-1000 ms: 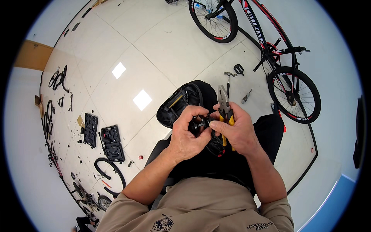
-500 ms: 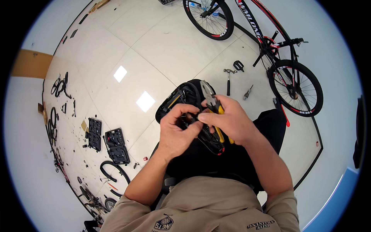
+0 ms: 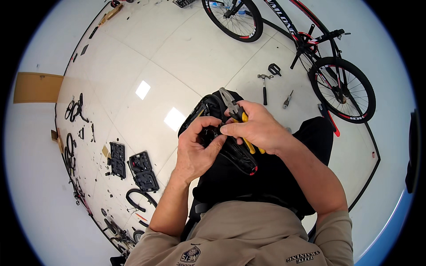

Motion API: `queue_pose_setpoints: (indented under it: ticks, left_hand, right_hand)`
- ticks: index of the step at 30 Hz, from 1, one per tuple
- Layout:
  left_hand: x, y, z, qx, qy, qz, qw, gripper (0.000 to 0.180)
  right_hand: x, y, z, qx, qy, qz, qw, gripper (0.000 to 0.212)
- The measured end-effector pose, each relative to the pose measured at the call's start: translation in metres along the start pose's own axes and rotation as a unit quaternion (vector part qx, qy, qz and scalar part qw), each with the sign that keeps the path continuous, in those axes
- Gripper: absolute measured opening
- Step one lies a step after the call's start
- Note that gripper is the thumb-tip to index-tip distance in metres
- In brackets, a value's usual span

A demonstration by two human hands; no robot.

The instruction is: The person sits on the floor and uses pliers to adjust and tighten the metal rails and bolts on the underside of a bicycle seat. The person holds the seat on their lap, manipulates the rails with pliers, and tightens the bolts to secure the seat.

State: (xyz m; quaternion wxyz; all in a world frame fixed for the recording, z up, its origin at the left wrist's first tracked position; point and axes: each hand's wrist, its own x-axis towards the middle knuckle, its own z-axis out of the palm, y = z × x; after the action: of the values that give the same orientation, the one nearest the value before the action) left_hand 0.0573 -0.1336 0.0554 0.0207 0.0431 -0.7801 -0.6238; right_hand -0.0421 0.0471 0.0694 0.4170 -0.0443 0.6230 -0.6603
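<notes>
Across the person's lap (image 3: 284, 170): one upturned black saddle (image 3: 235, 154), probably light, stiff-shelled, best steadied by its red-tipped nose (image 3: 253, 170). Left hand (image 3: 194, 153): curled at the underside, grasp hidden. Right hand (image 3: 262, 128): grasping pliers (image 3: 233, 107), likely dense steel, surest by the yellow handles (image 3: 251, 148).

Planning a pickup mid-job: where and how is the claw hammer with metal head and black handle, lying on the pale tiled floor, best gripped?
Likely by its black handle, coming down from the near side: it lies flat, handle pointing down the picture, metal head at the far end.
</notes>
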Motion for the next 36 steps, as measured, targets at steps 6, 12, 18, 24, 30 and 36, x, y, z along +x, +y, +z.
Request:
queue_pose_setpoints:
  ticks: [6, 12, 18, 24, 30, 36]
  left_hand:
    - [0.001, -0.005, -0.003, 0.088, -0.001, 0.049, 0.995, 0.033]
    - [0.003, -0.003, -0.009, 0.137, -0.024, 0.036, 0.99, 0.035]
    - [0.005, -0.007, -0.004, 0.203, 0.003, 0.121, 0.972, 0.04]
    - [0.004, -0.005, 0.002, 0.179, 0.02, 0.085, 0.98, 0.04]
    - [0.007, -0.003, 0.001, 0.156, 0.01, 0.101, 0.983, 0.036]
    - [0.005, -0.003, 0.0, 0.127, 0.012, 0.043, 0.991, 0.034]
  right_hand:
    - [-0.005, 0.013, -0.002, -0.06, 0.01, -0.034, 0.998, 0.039]
    - [-0.006, 0.038, 0.007, -0.068, 0.038, -0.124, 0.989, 0.037]
    - [-0.004, 0.043, 0.009, -0.129, 0.069, -0.139, 0.979, 0.038]
    - [-0.003, 0.044, 0.009, -0.109, 0.053, -0.192, 0.974, 0.038]
    - [-0.004, 0.039, 0.008, -0.11, 0.021, -0.213, 0.971, 0.039]
    - [0.0, 0.029, 0.0, -0.156, -0.014, -0.223, 0.962, 0.037]
